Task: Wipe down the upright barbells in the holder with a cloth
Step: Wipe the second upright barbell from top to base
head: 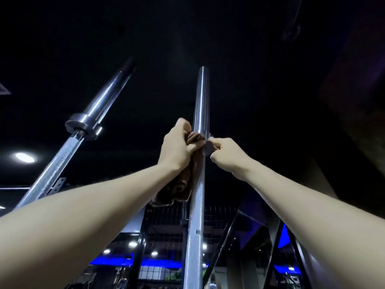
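Observation:
A chrome barbell (201, 97) stands upright in the middle of the view, its smooth sleeve rising toward the dark ceiling and its knurled shaft running down below. My left hand (179, 147) grips a brown cloth (177, 188) and presses it against the bar at the collar; the cloth's loose end hangs down beside the shaft. My right hand (227, 155) pinches the collar from the right side. A second barbell (91, 113) leans off to the left, untouched. The holder is out of view.
A dark ceiling fills the top, with a round light (25, 157) at the left. Behind the bars are a black wire-mesh frame (166, 226), dark slanted beams (275, 247) at the lower right, and blue-lit gym space below.

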Available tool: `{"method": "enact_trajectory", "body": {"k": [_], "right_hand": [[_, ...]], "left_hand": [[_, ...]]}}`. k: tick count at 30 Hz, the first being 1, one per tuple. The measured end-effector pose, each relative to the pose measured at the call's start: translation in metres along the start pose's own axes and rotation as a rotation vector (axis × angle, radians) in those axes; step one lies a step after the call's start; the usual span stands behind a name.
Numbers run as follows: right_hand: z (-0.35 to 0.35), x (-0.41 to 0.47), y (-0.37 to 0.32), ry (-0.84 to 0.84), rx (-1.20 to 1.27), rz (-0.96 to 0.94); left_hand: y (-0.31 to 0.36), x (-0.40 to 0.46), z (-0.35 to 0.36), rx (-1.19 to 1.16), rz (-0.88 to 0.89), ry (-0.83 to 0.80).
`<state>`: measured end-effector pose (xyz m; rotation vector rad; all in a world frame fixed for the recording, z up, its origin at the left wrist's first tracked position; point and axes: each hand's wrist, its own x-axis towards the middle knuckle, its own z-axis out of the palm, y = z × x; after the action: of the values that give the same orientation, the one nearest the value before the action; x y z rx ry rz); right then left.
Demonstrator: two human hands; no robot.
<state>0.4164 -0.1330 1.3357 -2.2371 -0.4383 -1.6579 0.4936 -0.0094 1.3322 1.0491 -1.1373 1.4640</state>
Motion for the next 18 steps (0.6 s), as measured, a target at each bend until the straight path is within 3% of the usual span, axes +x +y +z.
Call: {"method": "enact_trajectory", "body": {"k": [8, 13, 18], "right_hand": [[-0.010, -0.004, -0.002, -0.004, 0.024, -0.025], [-0.013, -0.002, -0.003, -0.006, 0.036, 0.011], [-0.015, -0.003, 0.000, -0.038, 0.062, 0.031]], "left_hand": [[0.007, -0.017, 0.005, 0.037, 0.087, -0.074], [0.008, -0.026, 0.001, 0.256, 0.087, -0.330], [0.010, -0.016, 0.006, 0.156, -0.018, -0.186]]}}
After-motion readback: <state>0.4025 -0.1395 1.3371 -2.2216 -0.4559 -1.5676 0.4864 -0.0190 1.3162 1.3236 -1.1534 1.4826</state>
